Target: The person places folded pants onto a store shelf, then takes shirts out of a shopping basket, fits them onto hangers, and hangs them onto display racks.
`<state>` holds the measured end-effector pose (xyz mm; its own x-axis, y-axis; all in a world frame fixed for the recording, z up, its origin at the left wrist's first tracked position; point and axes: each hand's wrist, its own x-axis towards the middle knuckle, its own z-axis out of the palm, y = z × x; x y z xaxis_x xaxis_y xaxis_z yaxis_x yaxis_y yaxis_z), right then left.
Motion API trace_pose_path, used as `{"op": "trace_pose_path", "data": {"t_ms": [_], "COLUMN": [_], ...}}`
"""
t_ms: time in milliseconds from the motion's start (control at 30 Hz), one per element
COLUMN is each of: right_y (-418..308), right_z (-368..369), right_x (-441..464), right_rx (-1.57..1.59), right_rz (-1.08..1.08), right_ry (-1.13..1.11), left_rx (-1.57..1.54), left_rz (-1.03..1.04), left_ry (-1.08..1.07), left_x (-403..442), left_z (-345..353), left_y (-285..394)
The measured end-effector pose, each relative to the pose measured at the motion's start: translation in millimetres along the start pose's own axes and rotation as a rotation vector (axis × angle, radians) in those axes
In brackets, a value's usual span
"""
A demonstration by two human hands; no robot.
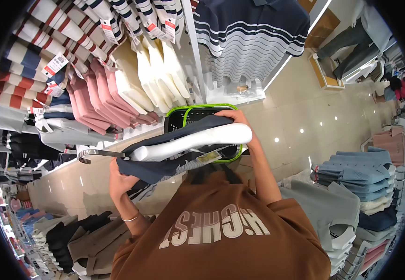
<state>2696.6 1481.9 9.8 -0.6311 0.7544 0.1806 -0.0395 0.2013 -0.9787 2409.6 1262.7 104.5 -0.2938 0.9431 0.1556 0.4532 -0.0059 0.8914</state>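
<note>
your left hand (124, 179) grips the navy shirt (150, 171), your right hand (238, 119) the white hanger (193, 141) by one end, basket (203, 106) below.

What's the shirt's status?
Left hand gripping navy shirt. Right hand at one end of white hanger. Hanger between shirt layers. Green-rimmed basket behind, nothing visibly blocking.

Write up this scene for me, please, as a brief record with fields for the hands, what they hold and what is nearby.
Left hand: gripping the dark shirt near the metal hook
Right hand: holding the shirt's other end, by the tip of the white hanger
Basket: black with green rim, partly hidden behind the shirt
Ahead, left: pink garments and cream garments hanging
Ahead, centre: striped polo on display
</note>
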Motion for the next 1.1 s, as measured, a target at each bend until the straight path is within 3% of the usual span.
{"op": "trace_pose_path", "data": {"t_ms": [33,133,167,300,400,500,633,733,833,967,1000,1100], "right_y": [-10,-26,-28,-44,-48,-51,-64,-82,-107,-128,-128,-115], "right_z": [-1,-9,-12,-32,-36,-38,-33,-22,-11,11,19,38], "right_x": [1,5,4,3,2,1,1,0,-1,-8,-10,-7], "right_rx": [-0.01,0.109,0.052,0.053,-0.041,-0.214,-0.294,-0.234,-0.194,-0.118,-0.061,-0.118], "right_rz": [-0.001,0.257,0.144,0.182,0.092,0.001,-0.019,0.053,0.077,0.009,-0.01,-0.044], "right_ry": [-0.009,-0.096,-0.077,0.038,0.1,0.168,0.246,0.319,0.251,0.166,0.15,0.057], "left_rx": [-0.022,-0.054,-0.045,-0.029,-0.083,-0.079,0.074,0.445,0.384,0.369,0.334,-0.071], "left_rz": [-0.024,-0.098,-0.128,-0.14,-0.118,-0.109,-0.093,0.039,-0.144,-0.141,0.004,0.045], "left_ry": [0.001,-0.022,-0.051,-0.093,-0.085,0.057,0.043,0.179,0.142,0.212,0.229,0.187], "left_x": [-2,-3,-2,10,7,22,34,35,44,54,55,59], "left_z": [-1,-11,-14,-11,-21,-7,-16,-7,-1,25,33,45], "left_y": [-3,-11,-7,16,-19,7,-6,-7,-15,-18,-12,-9]}}
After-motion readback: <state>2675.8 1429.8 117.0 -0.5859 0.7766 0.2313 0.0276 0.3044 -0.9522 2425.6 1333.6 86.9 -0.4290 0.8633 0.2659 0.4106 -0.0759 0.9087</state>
